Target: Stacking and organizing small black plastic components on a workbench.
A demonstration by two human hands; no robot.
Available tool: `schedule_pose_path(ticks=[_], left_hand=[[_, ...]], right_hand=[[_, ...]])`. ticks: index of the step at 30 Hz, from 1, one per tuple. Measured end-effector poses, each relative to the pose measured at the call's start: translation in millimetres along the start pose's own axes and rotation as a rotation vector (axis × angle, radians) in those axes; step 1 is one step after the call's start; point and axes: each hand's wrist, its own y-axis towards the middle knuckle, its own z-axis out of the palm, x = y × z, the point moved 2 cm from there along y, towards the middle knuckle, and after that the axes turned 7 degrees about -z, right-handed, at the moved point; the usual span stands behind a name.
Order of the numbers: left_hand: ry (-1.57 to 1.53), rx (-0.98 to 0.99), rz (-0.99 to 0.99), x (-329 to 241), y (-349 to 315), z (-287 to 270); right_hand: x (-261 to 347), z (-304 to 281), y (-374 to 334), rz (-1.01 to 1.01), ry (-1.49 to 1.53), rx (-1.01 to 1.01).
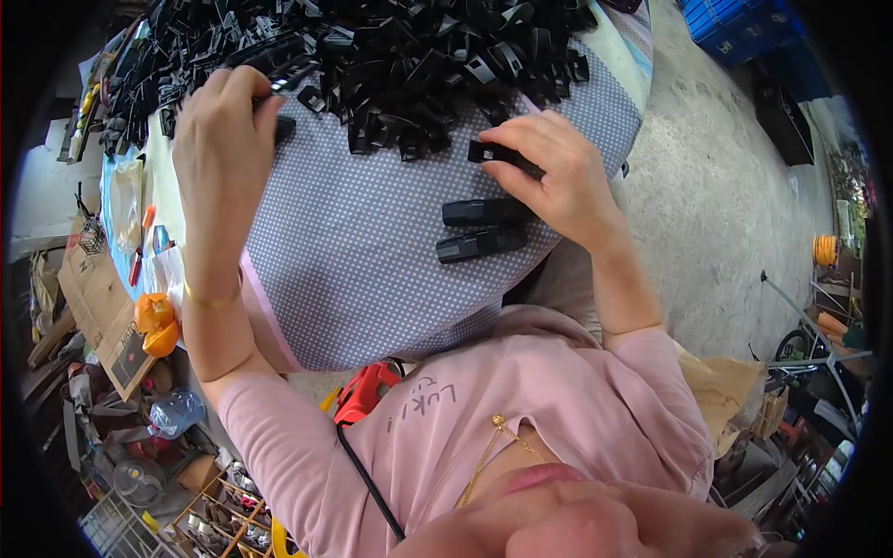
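My right hand (558, 172) is closed in a pinch on a black plastic clip-like part (484, 152), held above the dotted cloth. Beside it, toward me, two longer black plastic casings (484, 212) lie side by side on the cloth. At the left edge of the heap, my left hand (223, 121) is closed, thumb and index finger pinching a thin black plastic piece (290, 80), partly hidden by the fingers. Larger black plastic parts (419, 74) are heaped in front of both hands. Thinner black pieces (205, 46) pile up at the far left.
A blue-grey dotted cloth (363, 260) covers the table. Peeled orange fruit (156, 325) and a clear plastic bag (128, 195) sit along the left edge. A blue crate (739, 28) stands on the concrete floor (707, 186) at far right. Cardboard (102, 316) lies lower left.
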Motion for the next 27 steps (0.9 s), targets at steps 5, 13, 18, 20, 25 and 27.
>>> schedule_pose_path(ticks=[5, 13, 18, 20, 25, 27], left_hand=[[-0.998, 0.464, -0.062, -54.4, -30.7, 5.0], [-1.024, 0.857, -0.229, -80.2, -34.7, 24.0], [-1.012, 0.665, 0.008, -75.8, -40.9, 21.1], [-0.982, 0.682, 0.024, -76.4, -41.1, 19.9], [-1.165, 0.905, -0.272, -77.1, -34.6, 21.6], [-1.107, 0.857, -0.227, -78.3, -35.3, 26.0]], right_hand=[[2.5, -10.9, -5.6, 0.149, 0.175, -0.034], [1.7, -5.8, -11.5, 0.38, 0.368, -0.009], [11.7, -8.6, -0.4, 0.356, 0.321, 0.207], [7.9, -7.9, -1.3, 0.304, 0.276, 0.164], [0.6, -10.6, -2.2, 0.221, 0.295, -0.018], [0.4, -10.4, -3.3, 0.264, 0.427, -0.006]])
